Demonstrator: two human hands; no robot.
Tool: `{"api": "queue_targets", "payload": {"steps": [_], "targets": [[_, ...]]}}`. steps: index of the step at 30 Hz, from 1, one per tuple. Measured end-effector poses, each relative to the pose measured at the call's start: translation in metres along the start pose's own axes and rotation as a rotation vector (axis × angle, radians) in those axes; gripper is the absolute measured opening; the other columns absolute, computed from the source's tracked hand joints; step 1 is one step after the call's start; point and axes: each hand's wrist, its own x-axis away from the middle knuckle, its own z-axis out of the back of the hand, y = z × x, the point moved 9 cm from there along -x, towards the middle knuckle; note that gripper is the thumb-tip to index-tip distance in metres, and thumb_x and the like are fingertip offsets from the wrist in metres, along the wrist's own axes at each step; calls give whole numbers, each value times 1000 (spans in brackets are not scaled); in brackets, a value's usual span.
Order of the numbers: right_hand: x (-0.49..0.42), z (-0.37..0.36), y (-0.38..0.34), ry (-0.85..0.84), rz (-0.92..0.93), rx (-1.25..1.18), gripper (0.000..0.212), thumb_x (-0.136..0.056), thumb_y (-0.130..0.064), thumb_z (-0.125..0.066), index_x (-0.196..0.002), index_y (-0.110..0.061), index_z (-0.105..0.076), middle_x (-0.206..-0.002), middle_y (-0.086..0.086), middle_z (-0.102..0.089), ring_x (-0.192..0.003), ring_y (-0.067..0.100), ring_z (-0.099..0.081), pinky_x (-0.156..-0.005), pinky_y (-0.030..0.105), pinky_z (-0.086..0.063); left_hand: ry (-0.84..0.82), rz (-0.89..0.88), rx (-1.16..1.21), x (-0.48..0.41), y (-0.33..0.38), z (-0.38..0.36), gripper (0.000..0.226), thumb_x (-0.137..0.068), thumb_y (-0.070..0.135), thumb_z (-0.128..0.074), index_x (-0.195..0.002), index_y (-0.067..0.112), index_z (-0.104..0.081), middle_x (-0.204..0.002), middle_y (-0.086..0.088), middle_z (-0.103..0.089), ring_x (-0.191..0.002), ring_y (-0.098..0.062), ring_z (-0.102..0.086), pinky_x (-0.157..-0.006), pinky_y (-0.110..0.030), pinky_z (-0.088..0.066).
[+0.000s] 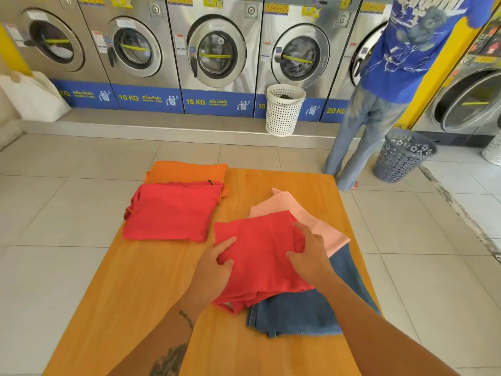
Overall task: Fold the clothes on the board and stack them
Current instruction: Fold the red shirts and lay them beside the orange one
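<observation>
A wooden board (168,280) lies in front of me. On its right half a red garment (260,256) rests on a pink garment (314,215) and a blue denim piece (306,313). My left hand (217,264) pinches the red garment's left edge. My right hand (309,256) grips its right side, fingers bunched in the cloth. At the far left a folded red shirt (170,213) lies on a folded orange garment (187,172).
A row of steel washing machines (214,50) lines the far wall. A white basket (283,109) stands on the step, a grey basket (401,156) on the floor right. A person in a blue shirt (406,55) stands by the right machines.
</observation>
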Motion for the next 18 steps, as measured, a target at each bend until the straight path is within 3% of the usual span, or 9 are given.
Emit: {"api": "queue_targets", "payload": {"steps": [2, 3, 5, 8, 11, 14, 16, 18], "targets": [[0, -5, -3, -14, -21, -49, 73, -76, -11, -66, -141, -36, -44, -125, 5, -46, -98, 17, -56, -84, 31, -53, -20, 30, 50, 0, -2, 6, 53, -92, 6, -53, -129, 44, -59, -136, 12, -46, -119, -7, -50, -102, -28, -44], [1, -9, -5, -23, -24, -63, 71, -76, -10, -67, -140, -35, -46, -128, 3, -49, -101, 17, -56, -85, 31, -52, -42, 62, 85, -1, -5, 9, 54, -92, 5, -52, -128, 44, -59, -135, 12, -47, -115, -7, -53, -95, -27, -48], [6, -15, -11, -26, -39, -84, 62, -80, -6, -65, -135, -31, -53, -127, -4, -53, -99, 12, -55, -79, 22, -45, -88, 118, 155, 1, -8, 16, 53, -91, 2, -50, -127, 40, -61, -131, 10, -50, -105, -8, -58, -82, -24, -51], [15, -25, -26, 8, -23, -62, 56, -79, 3, -59, -125, -30, -60, -118, -7, -58, -90, 1, -54, -71, 10, -40, -105, 121, 190, 4, -12, 34, 52, -91, 1, -49, -126, 37, -63, -128, 10, -53, -99, -9, -61, -77, -22, -51], [26, -45, -49, 43, 41, -2, 58, -77, 5, -56, -122, -33, -62, -112, -6, -59, -92, 8, -55, -79, 20, -42, -84, 84, 197, 5, -15, 59, 41, -94, 10, -54, -122, 38, -66, -128, 14, -52, -107, -5, -56, -83, -18, -45], [33, -67, -68, 61, 88, -12, 56, -79, 4, -57, -121, -34, -63, -109, -8, -59, -93, 8, -54, -84, 25, -44, -20, 29, 139, 4, -21, 97, 37, -92, 15, -62, -117, 41, -68, -130, 13, -55, -116, -7, -53, -97, -23, -43], [39, -85, -76, 37, 89, -48, 55, -80, 4, -59, -119, -35, -62, -110, -13, -58, -94, 5, -55, -82, 21, -45, 17, 3, 69, 5, -27, 125, 38, -91, 14, -63, -116, 42, -68, -127, 16, -55, -117, -7, -52, -97, -21, -41], [44, -108, -81, -19, 67, -77, 55, -80, 5, -60, -116, -37, -60, -107, -15, -59, -88, 3, -59, -70, 13, -45, 40, -30, -11, 3, -30, 153, 39, -91, 14, -62, -114, 44, -68, -125, 17, -56, -116, -6, -52, -93, -18, -39]]}}
